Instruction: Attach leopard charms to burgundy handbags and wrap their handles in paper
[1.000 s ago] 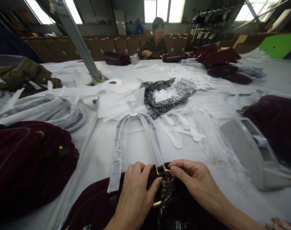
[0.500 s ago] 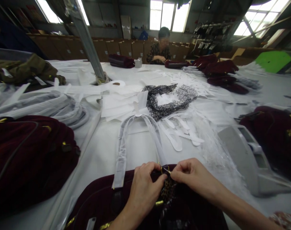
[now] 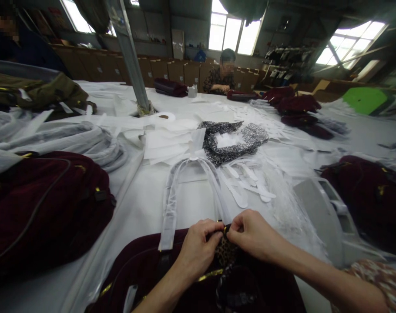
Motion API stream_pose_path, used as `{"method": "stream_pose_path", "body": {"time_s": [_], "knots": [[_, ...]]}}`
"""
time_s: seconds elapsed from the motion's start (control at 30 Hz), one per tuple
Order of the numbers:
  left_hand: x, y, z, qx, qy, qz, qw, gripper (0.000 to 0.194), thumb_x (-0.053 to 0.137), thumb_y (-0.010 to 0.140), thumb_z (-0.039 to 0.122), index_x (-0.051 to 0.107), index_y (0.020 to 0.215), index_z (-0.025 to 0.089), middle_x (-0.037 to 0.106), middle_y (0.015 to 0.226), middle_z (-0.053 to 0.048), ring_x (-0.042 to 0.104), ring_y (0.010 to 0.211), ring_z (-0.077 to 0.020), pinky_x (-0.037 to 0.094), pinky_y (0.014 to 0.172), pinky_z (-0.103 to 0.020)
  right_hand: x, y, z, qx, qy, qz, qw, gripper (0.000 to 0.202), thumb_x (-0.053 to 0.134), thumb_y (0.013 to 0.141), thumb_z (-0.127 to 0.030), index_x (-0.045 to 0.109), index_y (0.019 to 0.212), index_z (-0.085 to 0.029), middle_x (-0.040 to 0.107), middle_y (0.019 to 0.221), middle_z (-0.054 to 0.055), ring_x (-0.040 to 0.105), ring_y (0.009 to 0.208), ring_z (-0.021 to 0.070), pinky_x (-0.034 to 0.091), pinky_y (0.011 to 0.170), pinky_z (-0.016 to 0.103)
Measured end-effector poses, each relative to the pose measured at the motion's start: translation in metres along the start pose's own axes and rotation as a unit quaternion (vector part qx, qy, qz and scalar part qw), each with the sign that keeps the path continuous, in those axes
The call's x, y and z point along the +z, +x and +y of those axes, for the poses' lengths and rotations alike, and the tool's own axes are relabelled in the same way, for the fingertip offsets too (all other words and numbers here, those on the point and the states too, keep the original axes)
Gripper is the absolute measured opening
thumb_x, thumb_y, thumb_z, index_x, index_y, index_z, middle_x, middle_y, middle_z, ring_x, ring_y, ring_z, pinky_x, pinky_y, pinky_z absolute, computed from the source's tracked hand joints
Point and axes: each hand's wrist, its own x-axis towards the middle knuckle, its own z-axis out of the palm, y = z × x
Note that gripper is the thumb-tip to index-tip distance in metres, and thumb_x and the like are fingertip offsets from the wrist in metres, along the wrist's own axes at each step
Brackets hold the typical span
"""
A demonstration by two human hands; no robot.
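Observation:
A dark maroon bag (image 3: 135, 256) lies at the bottom centre, its handle (image 3: 169, 204) wrapped in white material and standing up. My left hand (image 3: 199, 245) pinches small gold hardware at the bag's top edge, by the handle's right base. Close beside it, my right hand (image 3: 250, 232) has thumb and forefinger pressed together at the same spot; what they hold is too small to make out. Below the fingers hangs a leopard-print piece (image 3: 224, 252), with a dark strand under it. A gold zipper (image 3: 211, 274) shows on the bag's front.
Another maroon bag (image 3: 51, 204) is at left, one more (image 3: 370, 195) at right beside a grey dispenser (image 3: 318, 217). Ahead lie patterned cloth (image 3: 233, 143), white strips (image 3: 233, 191) and a metal post (image 3: 132, 65). A person (image 3: 221, 78) sits across the table; another is at far left.
The view has shifted slightly. My hands have come a little closer together at the gold hardware, and the leopard-print piece shows more fully below them.

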Motion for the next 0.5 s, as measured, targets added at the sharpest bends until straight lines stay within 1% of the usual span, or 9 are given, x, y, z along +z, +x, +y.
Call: {"method": "stream_pose_path", "body": {"time_s": [0.13, 0.2, 0.27, 0.3, 0.37, 0.43, 0.5], "knots": [[-0.002, 0.001, -0.003, -0.005, 0.000, -0.015, 1.000, 0.020, 0.047, 0.078, 0.014, 0.065, 0.080, 0.021, 0.065, 0.079, 0.001, 0.058, 0.077, -0.0145, 0.040, 0.072, -0.023, 0.007, 0.000, 0.001, -0.024, -0.029, 0.024, 0.999, 0.022, 0.047, 0.066, -0.018, 0.053, 0.046, -0.014, 0.033, 0.042, -0.005, 0.034, 0.045, 0.0069, 0.022, 0.041, 0.019], [-0.001, 0.000, -0.006, 0.009, 0.039, -0.011, 0.999, 0.016, 0.046, 0.078, 0.015, 0.061, 0.080, 0.020, 0.063, 0.079, 0.000, 0.056, 0.078, -0.0153, 0.039, 0.072, -0.025, 0.009, -0.001, 0.002, -0.039, -0.034, 0.025, 0.998, 0.024, 0.048, 0.070, -0.019, 0.055, 0.048, -0.014, 0.037, 0.043, -0.005, 0.037, 0.045, 0.0077, 0.023, 0.042, 0.020], [0.000, -0.001, -0.008, 0.040, 0.102, 0.000, 0.994, 0.014, 0.043, 0.080, 0.015, 0.056, 0.080, 0.019, 0.059, 0.081, -0.002, 0.052, 0.081, -0.0170, 0.038, 0.073, -0.027, 0.008, -0.002, 0.002, -0.068, -0.039, 0.028, 0.997, 0.025, 0.048, 0.074, -0.020, 0.058, 0.052, -0.015, 0.043, 0.045, -0.004, 0.043, 0.048, 0.0091, 0.027, 0.045, 0.020], [0.000, -0.002, -0.009, 0.056, 0.135, 0.008, 0.989, 0.014, 0.041, 0.082, 0.015, 0.054, 0.080, 0.019, 0.056, 0.082, -0.003, 0.050, 0.081, -0.0178, 0.038, 0.074, -0.029, 0.005, -0.003, 0.002, -0.089, -0.042, 0.035, 0.994, 0.024, 0.048, 0.076, -0.020, 0.061, 0.056, -0.015, 0.048, 0.049, -0.003, 0.047, 0.051, 0.0102, 0.031, 0.048, 0.020], [0.000, -0.003, -0.009, 0.079, 0.190, 0.017, 0.978, 0.015, 0.036, 0.083, 0.014, 0.049, 0.079, 0.019, 0.052, 0.082, -0.004, 0.047, 0.081, -0.0185, 0.037, 0.074, -0.031, -0.002, -0.006, 0.003, -0.137, -0.053, 0.054, 0.988, 0.019, 0.050, 0.080, -0.020, 0.065, 0.069, -0.017, 0.056, 0.064, 0.000, 0.054, 0.062, 0.0125, 0.038, 0.058, 0.021], [-0.001, -0.005, -0.007, 0.088, 0.218, 0.027, 0.972, 0.015, 0.034, 0.083, 0.013, 0.046, 0.075, 0.019, 0.050, 0.080, -0.003, 0.044, 0.079, -0.0186, 0.036, 0.073, -0.032, -0.012, -0.010, 0.006, -0.165, -0.079, 0.066, 0.981, 0.017, 0.049, 0.082, -0.019, 0.066, 0.079, -0.018, 0.059, 0.077, 0.003, 0.056, 0.072, 0.0140, 0.041, 0.067, 0.023], [-0.004, -0.005, -0.003, 0.088, 0.209, 0.043, 0.973, 0.014, 0.036, 0.081, 0.012, 0.044, 0.071, 0.019, 0.048, 0.078, -0.002, 0.043, 0.077, -0.0181, 0.035, 0.071, -0.031, -0.022, -0.015, 0.012, -0.164, -0.125, 0.049, 0.977, 0.022, 0.045, 0.085, -0.017, 0.065, 0.079, -0.019, 0.059, 0.078, 0.003, 0.057, 0.071, 0.0139, 0.041, 0.066, 0.023]]}}
